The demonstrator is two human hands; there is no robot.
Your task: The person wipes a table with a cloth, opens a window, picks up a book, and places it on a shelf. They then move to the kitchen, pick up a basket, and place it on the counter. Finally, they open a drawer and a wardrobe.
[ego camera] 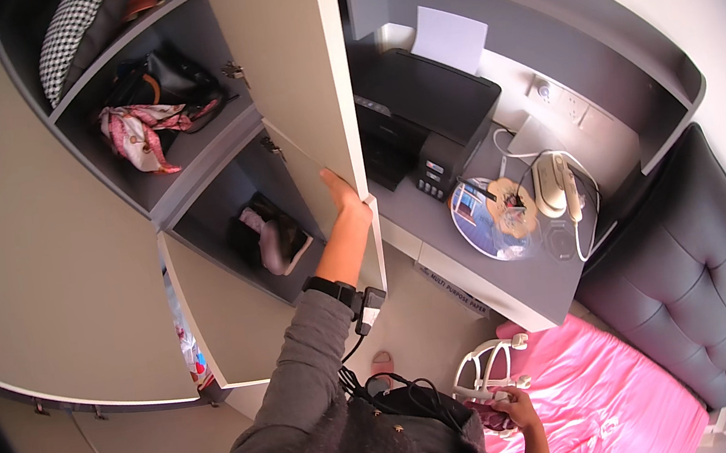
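My left hand point(348, 204) is at the free edge of an open cabinet door point(290, 37), where it meets the lower door panel point(327, 214). One digit lies along the inner face, and the other fingers are mostly hidden. Down by my right side, my right hand point(519, 409) holds a bunched dark-red cloth item point(491, 416) with a pale part at its top. Close to it is a white tubular frame point(484, 365) with rounded ends. Inside the cabinet, a black bag point(178, 75) with a pink-and-white scarf point(141, 132) occupies one shelf. Shoes point(275, 241) sit in the compartment below.
A black printer point(429, 101) stands on the grey desk point(415, 202) beside a round tray point(472, 219) and a white corded device point(550, 184). Pink bedding point(605, 394) and a tufted headboard point(693, 279) are at right. Another door point(223, 313) stands ajar at lower left.
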